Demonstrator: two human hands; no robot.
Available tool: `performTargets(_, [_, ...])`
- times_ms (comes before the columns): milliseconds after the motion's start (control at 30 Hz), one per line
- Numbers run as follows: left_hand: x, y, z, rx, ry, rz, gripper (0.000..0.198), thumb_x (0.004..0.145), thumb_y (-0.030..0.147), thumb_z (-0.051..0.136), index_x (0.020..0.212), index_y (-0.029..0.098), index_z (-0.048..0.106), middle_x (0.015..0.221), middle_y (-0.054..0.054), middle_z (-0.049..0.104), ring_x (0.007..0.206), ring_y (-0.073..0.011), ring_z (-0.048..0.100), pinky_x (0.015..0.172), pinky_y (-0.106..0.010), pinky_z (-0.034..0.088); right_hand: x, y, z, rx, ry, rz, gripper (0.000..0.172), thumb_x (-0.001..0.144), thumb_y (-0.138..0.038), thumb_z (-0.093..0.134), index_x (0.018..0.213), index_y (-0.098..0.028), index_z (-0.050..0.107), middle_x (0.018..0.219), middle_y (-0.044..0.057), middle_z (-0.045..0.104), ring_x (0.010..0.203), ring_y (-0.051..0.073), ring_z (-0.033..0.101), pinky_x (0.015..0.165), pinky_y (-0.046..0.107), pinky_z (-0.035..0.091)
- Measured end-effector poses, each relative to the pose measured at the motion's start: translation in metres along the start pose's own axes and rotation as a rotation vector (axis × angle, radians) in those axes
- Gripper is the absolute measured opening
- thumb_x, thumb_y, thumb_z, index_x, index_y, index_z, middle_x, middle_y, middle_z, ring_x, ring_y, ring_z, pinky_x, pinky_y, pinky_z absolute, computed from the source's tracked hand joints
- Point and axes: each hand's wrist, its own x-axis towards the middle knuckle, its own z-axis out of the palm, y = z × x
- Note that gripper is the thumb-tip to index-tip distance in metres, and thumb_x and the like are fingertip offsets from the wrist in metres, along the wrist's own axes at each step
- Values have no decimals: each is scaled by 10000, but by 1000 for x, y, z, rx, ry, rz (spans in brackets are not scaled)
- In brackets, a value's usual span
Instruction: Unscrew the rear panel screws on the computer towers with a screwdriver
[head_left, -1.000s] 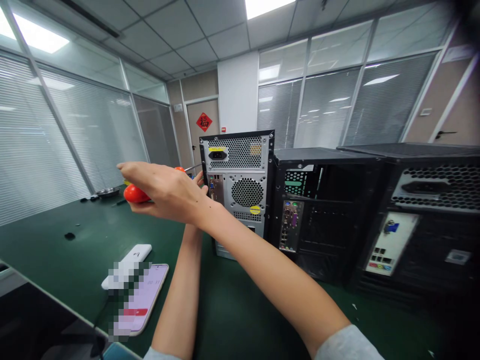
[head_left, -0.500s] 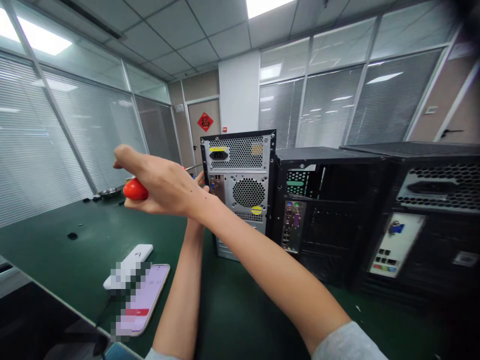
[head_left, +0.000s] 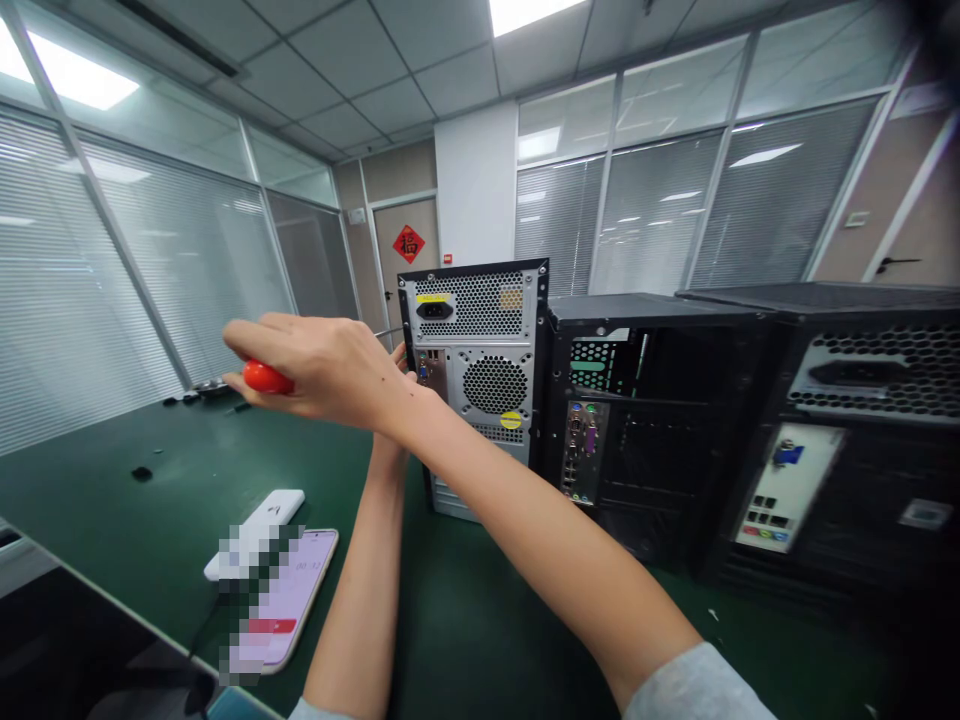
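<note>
My right hand (head_left: pixel 319 365) is wrapped around the red handle of a screwdriver (head_left: pixel 268 377), at the left of the view. Beyond the knuckles, a thin stretch of metal shaft shows near the left edge of a computer case (head_left: pixel 480 340); its tip is out of sight. My right forearm crosses over my left one. Behind the right wrist, my left hand (head_left: pixel 401 357) is mostly hidden. Its visible fingers look stretched out and apart, beside the case's left edge. The case stands upright with its silver back panel, fan grille and power socket facing me.
Two black computer cases, one nearer (head_left: pixel 652 420) and one further right (head_left: pixel 877 430), stand beside the first on the green table (head_left: pixel 300 455). A phone (head_left: pixel 300 590) and a white oblong device (head_left: pixel 274 515) lie at the front left. A metal bowl (head_left: pixel 214 387) sits further back.
My right hand has turned about the screwdriver handle, its fingers lower and more closed over the red end. My left hand and the cases stay in place.
</note>
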Motion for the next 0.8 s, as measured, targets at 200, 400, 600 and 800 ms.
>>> performTargets(200, [1,-6,-3,77,14,20,464,845,279,487,1302,219,429,1342,-104,485,1289,-254,409,1063,-430,361,-4,-7,6,-138,-93,13,400,970,-410,161,985,-208,505,860,-25,494,732,83,463,591,253,266])
performTargets(400, [7,-13,-5,110,37,-11,455,829,270,488,1282,261,449,1315,-74,511,1261,-229,448,1045,-414,391,-9,-13,4,-97,-117,-10,413,942,-415,174,1041,-174,494,881,-2,475,810,110,467,676,268,343])
performTargets(600, [8,-18,-6,83,46,-12,457,828,260,494,1282,282,452,1303,-60,525,1249,-208,463,1040,-398,400,-9,-15,1,-124,-196,-24,434,961,-376,121,1110,-158,466,990,27,464,888,128,455,734,278,363])
performTargets(800, [10,-20,-8,165,20,22,452,841,273,469,1291,303,441,1306,-44,525,1240,-212,474,1027,-396,416,-9,-15,-1,-145,-232,-27,477,969,-363,58,1135,-157,455,1021,47,442,914,137,450,749,278,371])
